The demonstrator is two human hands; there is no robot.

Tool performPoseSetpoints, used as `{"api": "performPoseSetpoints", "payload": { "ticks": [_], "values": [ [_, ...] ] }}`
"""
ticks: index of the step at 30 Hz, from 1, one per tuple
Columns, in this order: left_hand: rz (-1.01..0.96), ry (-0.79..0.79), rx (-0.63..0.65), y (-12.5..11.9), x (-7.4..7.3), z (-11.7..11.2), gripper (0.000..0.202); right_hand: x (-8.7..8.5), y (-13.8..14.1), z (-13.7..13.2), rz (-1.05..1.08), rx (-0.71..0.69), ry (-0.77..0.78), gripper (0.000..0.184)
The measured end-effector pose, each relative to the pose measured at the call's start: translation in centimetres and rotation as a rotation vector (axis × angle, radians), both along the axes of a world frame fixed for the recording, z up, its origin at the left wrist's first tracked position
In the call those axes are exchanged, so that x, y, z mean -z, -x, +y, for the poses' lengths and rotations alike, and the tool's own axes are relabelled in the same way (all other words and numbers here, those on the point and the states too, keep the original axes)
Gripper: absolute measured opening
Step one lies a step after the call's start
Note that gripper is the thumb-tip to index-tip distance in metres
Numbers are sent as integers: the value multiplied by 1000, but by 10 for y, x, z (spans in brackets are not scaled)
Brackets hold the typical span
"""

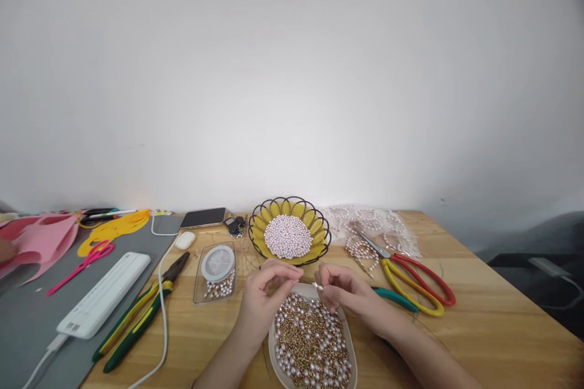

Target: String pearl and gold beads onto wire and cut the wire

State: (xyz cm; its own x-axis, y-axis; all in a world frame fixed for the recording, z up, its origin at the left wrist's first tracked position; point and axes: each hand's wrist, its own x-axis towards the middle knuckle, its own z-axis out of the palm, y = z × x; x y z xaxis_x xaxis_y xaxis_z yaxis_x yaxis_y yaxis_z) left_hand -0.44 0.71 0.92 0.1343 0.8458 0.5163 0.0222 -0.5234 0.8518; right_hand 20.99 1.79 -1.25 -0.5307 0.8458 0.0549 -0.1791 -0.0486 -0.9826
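My left hand (267, 295) and my right hand (342, 292) meet over the far end of a white oval dish (272, 349) filled with gold and pearl beads. Both hands are pinched closed. Between the fingertips of the right hand sits a small pale bead (317, 286), and a thin thread seems to run between the hands. Just beyond them stands a black wire basket with a yellow liner (319, 232) holding a heap of pale pink beads (288, 236).
On the wooden table: a clear tray with a thread spool (218, 263), green-yellow pliers (139, 316), red-yellow scissors (417, 285), bagged bead strings (365, 225), a phone (203, 217), a white power bank (104, 295), pink scissors (84, 264) and pink and yellow felt on a grey mat.
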Motion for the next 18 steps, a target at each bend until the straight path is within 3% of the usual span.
{"api": "performPoseSetpoints", "payload": {
  "ticks": [5,11,18],
  "values": [
    [57,-44,-29,0,-2,0,10,-2,0,0,-14,0,3,40],
    [52,116,-67,0,-2,-4,2,-1,0,0,-23,1,-13,41],
    [70,37,-40,2,0,-1,7,-3,0,1,-17,-8,-15,41]
  ]
}}
